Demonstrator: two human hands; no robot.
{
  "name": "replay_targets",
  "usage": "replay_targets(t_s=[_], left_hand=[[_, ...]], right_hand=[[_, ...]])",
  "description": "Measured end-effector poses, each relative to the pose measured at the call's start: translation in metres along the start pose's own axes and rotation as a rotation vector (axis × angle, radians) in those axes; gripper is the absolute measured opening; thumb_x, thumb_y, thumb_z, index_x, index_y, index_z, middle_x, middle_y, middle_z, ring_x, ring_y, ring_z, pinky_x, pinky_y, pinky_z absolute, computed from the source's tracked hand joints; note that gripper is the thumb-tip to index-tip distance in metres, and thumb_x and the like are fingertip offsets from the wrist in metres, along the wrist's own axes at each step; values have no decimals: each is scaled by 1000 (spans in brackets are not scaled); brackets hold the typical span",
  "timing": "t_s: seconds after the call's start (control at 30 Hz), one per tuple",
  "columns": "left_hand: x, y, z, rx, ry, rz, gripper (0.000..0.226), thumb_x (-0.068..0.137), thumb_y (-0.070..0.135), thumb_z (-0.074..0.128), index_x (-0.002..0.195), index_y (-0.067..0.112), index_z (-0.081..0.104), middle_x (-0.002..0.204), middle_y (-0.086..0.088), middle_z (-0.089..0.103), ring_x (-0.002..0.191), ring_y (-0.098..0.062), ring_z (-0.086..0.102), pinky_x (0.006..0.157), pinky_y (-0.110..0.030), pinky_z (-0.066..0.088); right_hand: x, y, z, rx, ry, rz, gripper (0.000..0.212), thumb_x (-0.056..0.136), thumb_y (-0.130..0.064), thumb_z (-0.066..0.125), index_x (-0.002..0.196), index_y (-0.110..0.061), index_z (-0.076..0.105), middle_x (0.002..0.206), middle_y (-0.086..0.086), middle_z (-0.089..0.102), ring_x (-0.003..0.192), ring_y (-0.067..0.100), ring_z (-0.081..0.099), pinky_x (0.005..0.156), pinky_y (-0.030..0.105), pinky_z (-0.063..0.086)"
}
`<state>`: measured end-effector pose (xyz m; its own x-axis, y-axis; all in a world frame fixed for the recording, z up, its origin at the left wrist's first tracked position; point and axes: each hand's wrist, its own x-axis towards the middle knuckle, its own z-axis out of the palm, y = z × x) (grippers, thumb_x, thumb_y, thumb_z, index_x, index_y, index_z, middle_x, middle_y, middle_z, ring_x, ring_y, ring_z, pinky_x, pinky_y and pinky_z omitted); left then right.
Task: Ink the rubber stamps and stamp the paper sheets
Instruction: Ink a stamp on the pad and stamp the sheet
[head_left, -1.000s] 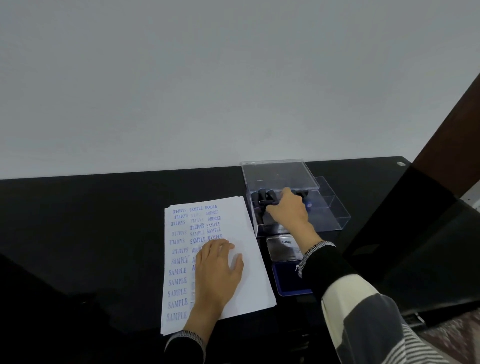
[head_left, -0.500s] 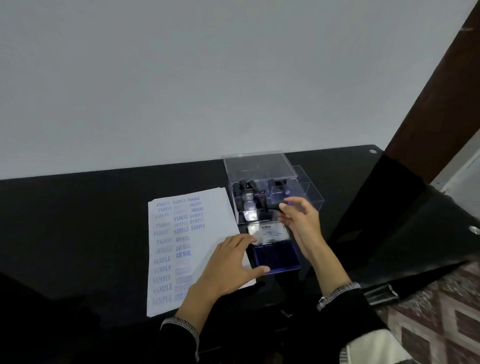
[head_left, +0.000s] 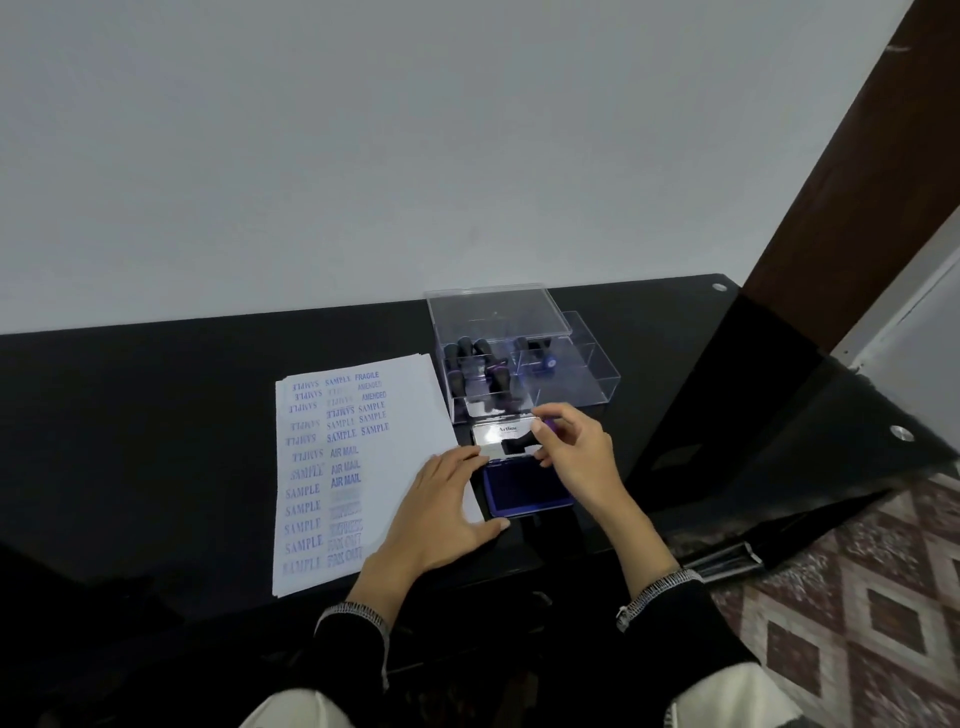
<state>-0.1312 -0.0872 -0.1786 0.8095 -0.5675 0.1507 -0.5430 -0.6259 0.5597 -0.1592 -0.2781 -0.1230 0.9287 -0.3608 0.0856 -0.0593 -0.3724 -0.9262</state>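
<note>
A white paper sheet (head_left: 358, 467) covered with blue stamped words lies on the black table (head_left: 156, 415). My left hand (head_left: 447, 509) rests flat on the sheet's right edge, fingers apart. Right of it sits an open blue ink pad (head_left: 524, 491) with its lid (head_left: 501, 434) folded back. My right hand (head_left: 576, 462) hovers over the pad and pinches a small stamp (head_left: 543, 426) with a purple face and dark handle. Behind the pad stands a clear plastic box (head_left: 498, 358) holding several dark stamps.
A white wall runs behind the table. The table's right edge drops off to a patterned floor (head_left: 857, 597). A dark wooden post (head_left: 841, 182) rises at the right. The clear box's lid stands open at the back.
My right hand has come out of the clear box with a stamp and now sits over the ink pad. My left hand has slid right to the sheet's edge. The view has shifted.
</note>
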Motion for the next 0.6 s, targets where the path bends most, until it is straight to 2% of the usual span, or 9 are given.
replay_targets(t_s=[0.07, 0.13, 0.23, 0.33, 0.47, 0.6], left_hand=[[0, 0, -1, -9, -4, 8, 75, 80, 56, 64, 144, 29, 37, 151, 13, 30, 139, -5, 23, 119, -32, 15], [-1, -1, -1, -15, 0, 9, 71, 81, 53, 65, 144, 31, 38, 151, 14, 30, 138, -4, 23, 119, -23, 8], [-1, -1, -1, -9, 7, 1, 69, 82, 53, 64, 143, 32, 39, 150, 15, 31, 139, -4, 24, 109, -9, -6], [0, -2, -1, -7, 7, -9, 69, 82, 54, 65, 142, 33, 40, 149, 16, 32, 138, -3, 25, 102, -2, -11], [0, -3, 1, 3, 6, -14, 69, 81, 55, 64, 142, 33, 39, 150, 17, 31, 138, -3, 25, 103, -3, -11], [0, -4, 1, 9, 8, -20, 70, 81, 58, 62, 142, 33, 39, 150, 17, 30, 138, -4, 24, 107, -9, -5]], right_hand=[[0, -1, 1, -116, -13, -43, 9, 95, -22, 56, 96, -22, 65, 83, 1, 66, 67, 7, 65, 63, 17, 53], [0, -1, 4, -211, -26, -91, 10, 96, -24, 54, 94, -20, 64, 81, -3, 65, 71, 7, 63, 67, 18, 52], [-1, -1, 8, -335, -27, -175, 9, 97, -21, 53, 95, -18, 62, 84, -4, 63, 76, 5, 58, 66, 11, 44], [-1, 1, 10, -414, -37, -246, 9, 96, -19, 52, 94, -16, 61, 87, -1, 61, 78, 9, 56, 69, 20, 46], [-3, 2, 15, -502, -77, -292, 11, 96, -20, 52, 92, -14, 59, 86, -1, 57, 76, 12, 54, 69, 32, 50], [-5, 1, 19, -558, -80, -313, 11, 97, -22, 52, 93, -14, 59, 88, 0, 56, 75, 16, 55, 68, 35, 51]])
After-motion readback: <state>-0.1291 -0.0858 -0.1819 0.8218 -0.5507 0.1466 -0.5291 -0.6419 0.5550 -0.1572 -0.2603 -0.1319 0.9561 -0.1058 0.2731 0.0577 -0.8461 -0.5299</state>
